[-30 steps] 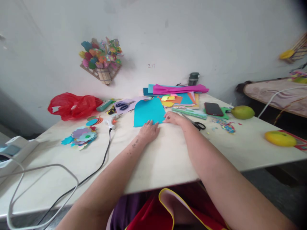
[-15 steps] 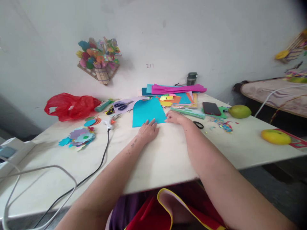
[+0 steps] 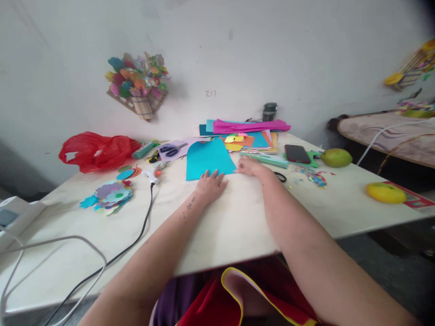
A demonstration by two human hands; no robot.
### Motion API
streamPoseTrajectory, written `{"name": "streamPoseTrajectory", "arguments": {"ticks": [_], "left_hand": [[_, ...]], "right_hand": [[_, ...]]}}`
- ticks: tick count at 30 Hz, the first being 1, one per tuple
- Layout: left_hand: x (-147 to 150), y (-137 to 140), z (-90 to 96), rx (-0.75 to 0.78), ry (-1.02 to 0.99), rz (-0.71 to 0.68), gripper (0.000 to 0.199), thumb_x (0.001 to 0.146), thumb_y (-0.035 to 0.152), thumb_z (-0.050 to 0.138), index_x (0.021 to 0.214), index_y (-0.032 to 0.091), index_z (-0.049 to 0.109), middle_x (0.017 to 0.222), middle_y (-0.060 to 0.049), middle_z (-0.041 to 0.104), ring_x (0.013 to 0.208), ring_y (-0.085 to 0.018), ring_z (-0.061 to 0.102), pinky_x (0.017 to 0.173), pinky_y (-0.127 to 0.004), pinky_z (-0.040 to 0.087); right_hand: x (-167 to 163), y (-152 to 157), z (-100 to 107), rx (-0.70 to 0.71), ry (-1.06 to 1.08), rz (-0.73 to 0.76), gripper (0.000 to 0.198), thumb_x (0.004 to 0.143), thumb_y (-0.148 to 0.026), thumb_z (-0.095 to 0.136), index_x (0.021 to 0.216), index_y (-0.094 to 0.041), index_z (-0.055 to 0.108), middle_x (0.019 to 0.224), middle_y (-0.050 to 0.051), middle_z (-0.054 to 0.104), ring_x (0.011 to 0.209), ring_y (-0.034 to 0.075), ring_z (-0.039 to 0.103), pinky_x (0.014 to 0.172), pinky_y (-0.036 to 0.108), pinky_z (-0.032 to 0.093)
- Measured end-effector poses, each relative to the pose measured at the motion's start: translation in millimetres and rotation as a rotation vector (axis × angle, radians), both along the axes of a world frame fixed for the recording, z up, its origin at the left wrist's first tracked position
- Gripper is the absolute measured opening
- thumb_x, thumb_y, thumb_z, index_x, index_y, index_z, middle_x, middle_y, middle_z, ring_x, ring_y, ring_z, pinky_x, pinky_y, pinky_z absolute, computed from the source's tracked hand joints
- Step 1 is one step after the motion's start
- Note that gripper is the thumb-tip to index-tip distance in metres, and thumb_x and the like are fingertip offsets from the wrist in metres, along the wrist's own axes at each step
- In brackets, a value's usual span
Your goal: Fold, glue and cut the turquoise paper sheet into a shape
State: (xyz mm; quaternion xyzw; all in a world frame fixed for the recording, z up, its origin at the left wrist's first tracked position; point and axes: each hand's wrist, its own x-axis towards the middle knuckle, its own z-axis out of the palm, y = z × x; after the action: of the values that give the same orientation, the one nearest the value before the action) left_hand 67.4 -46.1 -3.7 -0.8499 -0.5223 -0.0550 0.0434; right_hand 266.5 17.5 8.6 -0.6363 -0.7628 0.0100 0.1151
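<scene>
"What's done on that desk [image 3: 231,222]?"
"The blue sheet [image 3: 208,160], mid-desk, looks uncut from here; the flowers [image 3: 113,194] piled left are already cut out. What's left, I can't tell."
"How's the sheet lying?"
"Smooth, its far left corner curling."
"Held?"
"Left hand [image 3: 211,184] open, flat over its near edge; right hand [image 3: 249,166] bunched at the near right corner. Pinching? Can't tell."

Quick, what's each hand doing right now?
Left hand: open, fingers resting on the near edge of the blue sheet.
Right hand: fingers curled at the sheet's near right corner; whether it grips the sheet cannot be told.
</scene>
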Motion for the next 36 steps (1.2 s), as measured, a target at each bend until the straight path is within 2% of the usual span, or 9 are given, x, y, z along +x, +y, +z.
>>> {"name": "streamPoseTrajectory", "arguments": {"ticks": [7, 12, 14, 16, 19, 23, 27, 32, 36], "left_hand": [[0, 0, -0.3, -0.001, 0.004, 0.01, 0.053, 0.085, 0.051, 0.02, 0.129, 0.027, 0.037, 0.139, -0.004, 0.033, 0.124, -0.032, 0.029, 0.098, -0.048, 0.024], [0, 1, -1.9, 0.065, 0.026, -0.005, 0.053, 0.085, 0.05, 0.02, 0.128, 0.026, 0.04, 0.136, -0.004, 0.037, 0.121, -0.032, 0.034, 0.1, -0.048, 0.022], [1, 0, -1.7, 0.089, 0.034, -0.008, 0.053, 0.085, 0.05, 0.02, 0.127, 0.025, 0.042, 0.135, -0.004, 0.039, 0.12, -0.032, 0.036, 0.1, -0.047, 0.023], [1, 0, -1.6, 0.099, 0.037, -0.007, 0.052, 0.085, 0.05, 0.02, 0.126, 0.026, 0.042, 0.134, -0.004, 0.04, 0.119, -0.031, 0.037, 0.1, -0.046, 0.023], [3, -1, -2.0, 0.102, 0.029, -0.001, 0.051, 0.085, 0.049, 0.022, 0.125, 0.025, 0.044, 0.133, -0.005, 0.042, 0.12, -0.03, 0.037, 0.1, -0.046, 0.024], [-2, 2, 1.5, 0.09, -0.034, -0.066, 0.048, 0.085, 0.046, 0.026, 0.12, 0.023, 0.05, 0.13, -0.006, 0.045, 0.12, -0.027, 0.038, 0.101, -0.045, 0.022], [-34, 15, 14.0, -0.038, -0.266, -0.15, 0.04, 0.085, 0.043, 0.028, 0.108, 0.03, 0.058, 0.117, 0.003, 0.058, 0.109, -0.017, 0.049, 0.103, -0.036, 0.023], [-86, 32, 19.0, 0.004, -0.602, 0.287, 0.046, 0.076, 0.051, 0.039, 0.097, 0.019, 0.065, 0.093, -0.003, 0.068, 0.084, -0.021, 0.06, 0.078, -0.027, 0.043], [-104, 38, 8.9, -0.104, -0.666, 0.337, 0.042, 0.07, 0.053, 0.046, 0.088, 0.02, 0.065, 0.095, -0.003, 0.067, 0.084, -0.021, 0.06, 0.075, -0.028, 0.044]], "right_hand": [[4, 3, -5, -0.027, -0.017, 0.001, 0.037, 0.07, -0.047, 0.061, 0.094, -0.019, 0.059, 0.108, 0.01, 0.052, 0.106, 0.024, 0.045, 0.089, 0.033, 0.035], [1, 8, 1, 0.082, 0.079, 0.022, 0.028, 0.067, -0.036, 0.065, 0.089, -0.02, 0.062, 0.105, 0.009, 0.055, 0.101, 0.023, 0.049, 0.086, 0.033, 0.036], [-11, 9, 6, 0.184, 0.247, 0.104, 0.016, 0.07, -0.027, 0.062, 0.083, -0.018, 0.062, 0.097, 0.007, 0.058, 0.093, 0.018, 0.052, 0.082, 0.028, 0.038], [-31, 8, 8, 0.174, 0.505, 0.164, 0.012, 0.075, -0.024, 0.055, 0.08, -0.016, 0.061, 0.087, 0.005, 0.06, 0.08, 0.014, 0.054, 0.074, 0.025, 0.04], [-65, 1, 1, -0.01, 0.929, 0.253, 0.026, 0.081, -0.037, 0.043, 0.085, -0.016, 0.058, 0.074, 0.001, 0.059, 0.062, 0.01, 0.051, 0.058, 0.021, 0.04], [-89, -4, -15, -0.171, 1.124, 0.191, 0.022, 0.08, -0.034, 0.045, 0.081, -0.015, 0.057, 0.077, 0.001, 0.059, 0.058, 0.008, 0.048, 0.056, 0.02, 0.039], [-88, 0, -21, -0.173, 1.076, 0.187, 0.018, 0.079, -0.029, 0.047, 0.08, -0.015, 0.058, 0.071, -0.001, 0.058, 0.057, 0.008, 0.048, 0.056, 0.02, 0.038], [-90, -1, -19, -0.156, 0.914, 0.202, 0.013, 0.074, -0.026, 0.053, 0.079, -0.016, 0.061, 0.07, -0.002, 0.06, 0.065, 0.009, 0.052, 0.059, 0.018, 0.038], [-97, -5, -18, -0.097, 0.727, 0.202, 0.013, 0.072, -0.027, 0.058, 0.076, -0.017, 0.065, 0.081, 0.0, 0.064, 0.074, 0.012, 0.055, 0.064, 0.019, 0.039]]}}
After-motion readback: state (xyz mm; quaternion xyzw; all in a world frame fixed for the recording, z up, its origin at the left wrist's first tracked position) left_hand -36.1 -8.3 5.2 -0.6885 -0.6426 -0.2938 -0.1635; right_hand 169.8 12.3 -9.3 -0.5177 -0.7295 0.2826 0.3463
